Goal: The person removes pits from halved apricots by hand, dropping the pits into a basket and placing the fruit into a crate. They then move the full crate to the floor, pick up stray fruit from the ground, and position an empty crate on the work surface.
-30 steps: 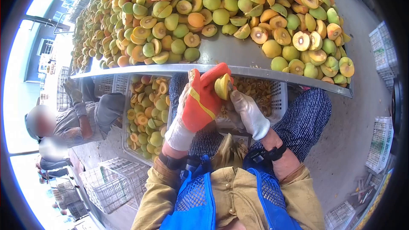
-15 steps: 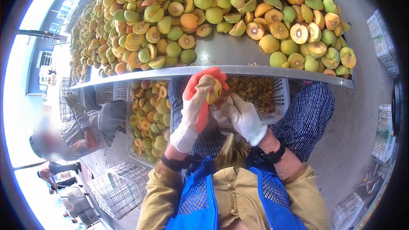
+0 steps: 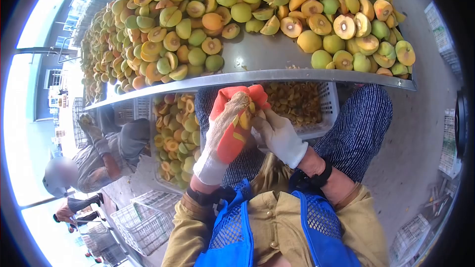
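My left hand (image 3: 232,128), in a red-and-white glove with a dirt-browned back, is closed round a peach that its fingers now mostly hide. Yellow slivers (image 3: 243,118) show against the glove. Close against it, my right hand (image 3: 281,136) in a white glove has its fingers bent and pressed together at the fruit; what they grip is hidden. Both hands are above my lap, just in front of the metal table edge (image 3: 257,75). Below them sits a white crate (image 3: 332,113) with brownish-yellow fruit scraps (image 3: 294,101).
Halved peaches (image 3: 173,39) are heaped across the metal table (image 3: 262,52). Another crate of peaches (image 3: 173,133) stands at my left knee. Beyond it a co-worker (image 3: 109,153) sits at the table. White baskets (image 3: 146,222) stand on the floor at left, more crates (image 3: 448,143) at right.
My left hand has turned so its back and the yellow slivers face me, covering the peach that showed before. My right hand stays close against it. The view has shifted slightly.
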The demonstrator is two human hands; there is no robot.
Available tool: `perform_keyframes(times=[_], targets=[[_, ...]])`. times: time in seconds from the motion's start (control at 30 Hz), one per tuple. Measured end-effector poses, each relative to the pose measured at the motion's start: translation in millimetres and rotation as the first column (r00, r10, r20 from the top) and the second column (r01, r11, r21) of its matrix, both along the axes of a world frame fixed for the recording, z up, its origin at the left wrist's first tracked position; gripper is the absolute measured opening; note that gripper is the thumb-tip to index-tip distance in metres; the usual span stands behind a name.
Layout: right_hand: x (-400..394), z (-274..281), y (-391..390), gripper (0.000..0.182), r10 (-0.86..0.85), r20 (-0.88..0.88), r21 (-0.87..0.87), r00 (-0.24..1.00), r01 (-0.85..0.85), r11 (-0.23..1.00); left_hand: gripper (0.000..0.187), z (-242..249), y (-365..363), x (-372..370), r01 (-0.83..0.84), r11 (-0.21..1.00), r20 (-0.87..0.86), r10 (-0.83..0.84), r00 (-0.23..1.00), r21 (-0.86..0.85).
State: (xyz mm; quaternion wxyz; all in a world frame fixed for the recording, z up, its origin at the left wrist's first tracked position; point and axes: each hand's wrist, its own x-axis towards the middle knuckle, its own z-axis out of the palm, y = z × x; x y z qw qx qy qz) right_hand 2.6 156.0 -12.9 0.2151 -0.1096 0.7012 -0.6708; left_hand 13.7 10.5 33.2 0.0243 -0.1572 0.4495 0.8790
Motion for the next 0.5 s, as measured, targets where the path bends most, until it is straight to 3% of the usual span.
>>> perform_keyframes(times=[0.1,0.3,0.4,0.5], targets=[[3,3,-1,0.037,0.005,-0.031,-0.041,0.999,-0.006,0.999,0.031,-2,11,0,-0.154,0.980,0.040,0.150,0.988,0.123],[4,2,-5,0.038,0.022,-0.010,0.024,1.000,-0.021,0.999,0.034,-11,29,1,-0.230,0.964,-0.199,0.201,0.959,-0.135],[2,-1,-8,0.037,0.024,-0.013,0.053,1.000,-0.023,0.998,0.033,-15,26,-2,-0.240,0.970,-0.176,0.241,0.954,0.028],[4,-9,-13,0.035,-0.013,-0.029,0.026,1.000,0.014,1.000,0.033,-17,27,-4,-0.246,0.969,-0.153,0.248,0.957,0.030]])
